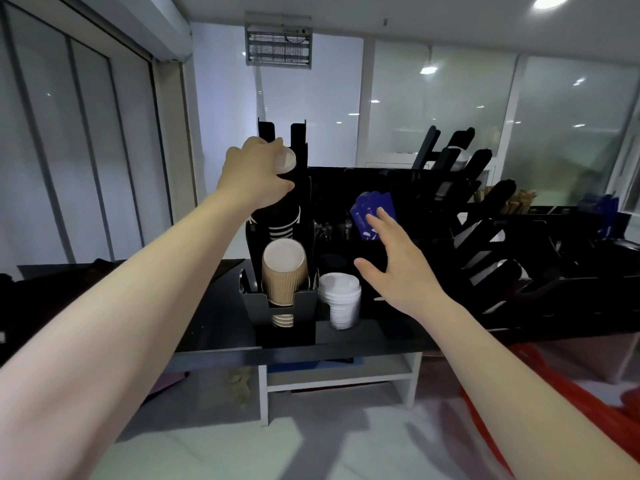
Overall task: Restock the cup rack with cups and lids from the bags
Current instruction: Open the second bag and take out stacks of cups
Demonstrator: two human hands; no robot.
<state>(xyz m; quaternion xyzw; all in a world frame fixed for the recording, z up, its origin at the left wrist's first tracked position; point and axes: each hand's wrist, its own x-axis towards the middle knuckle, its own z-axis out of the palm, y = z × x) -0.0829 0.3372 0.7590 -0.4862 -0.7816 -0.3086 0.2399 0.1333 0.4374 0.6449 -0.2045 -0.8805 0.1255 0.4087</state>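
Note:
My left hand (251,178) grips the top of a stack of black paper cups (282,225) whose white base faces me. The stack stands in the tall upper slot of the black cup rack (299,136). Below it, a stack of brown ribbed cups (284,271) fills the lower front slot. A pile of white lids (339,299) sits to the right of the brown cups. My right hand (391,258) hovers with spread fingers above the rack's dark right-hand part, holding nothing.
Blue packets (369,211) stand in a holder just beyond my right fingers. More black slanted racks (485,244) crowd the counter on the right. The black countertop (214,323) rests on a white frame. Something red (588,393) lies on the floor at the lower right.

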